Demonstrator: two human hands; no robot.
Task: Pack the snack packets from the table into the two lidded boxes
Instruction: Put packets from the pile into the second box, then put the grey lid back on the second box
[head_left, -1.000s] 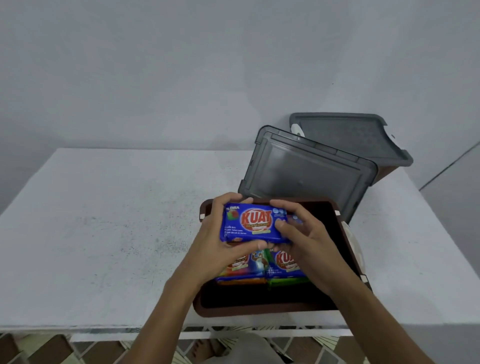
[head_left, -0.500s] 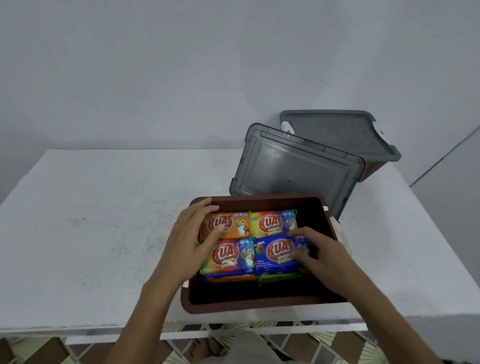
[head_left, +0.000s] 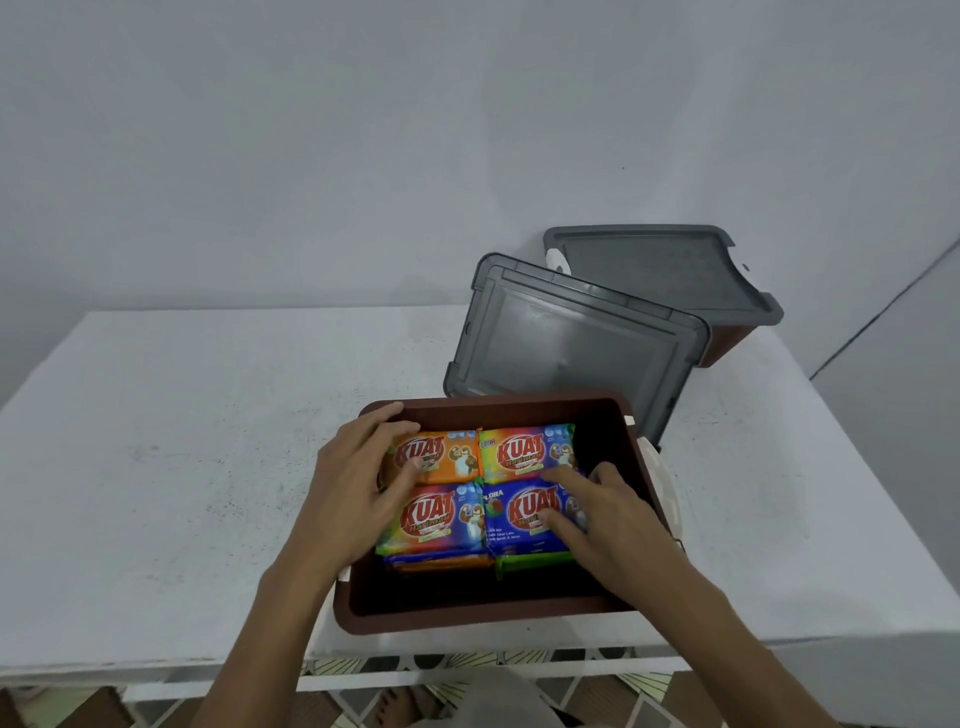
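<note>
Blue packet (head_left: 524, 514) now down in the brown box (head_left: 488, 613), no longer held above it. Left hand (head_left: 358, 488) and right hand (head_left: 608, 514) flat, released, pressing the top layer level. Tabletop (head_left: 182, 467) bare of packets; loose lid (head_left: 571, 343) probably next.

Open box (head_left: 488, 616) sits at table's (head_left: 156, 467) near edge, 6 o'clock, right of centre. In it, four packets on top in a 2x2 grid, more stacked under the near pair. Left hand (head_left: 353, 488) lies on the 9 o'clock pair, right hand (head_left: 608, 514) on the packet at 4 o'clock (head_left: 519, 519). Loose lid (head_left: 571, 348) leans just behind the box at 1 o'clock; second box w/ lid on (head_left: 660, 275) behind that, further toward 1.
</note>
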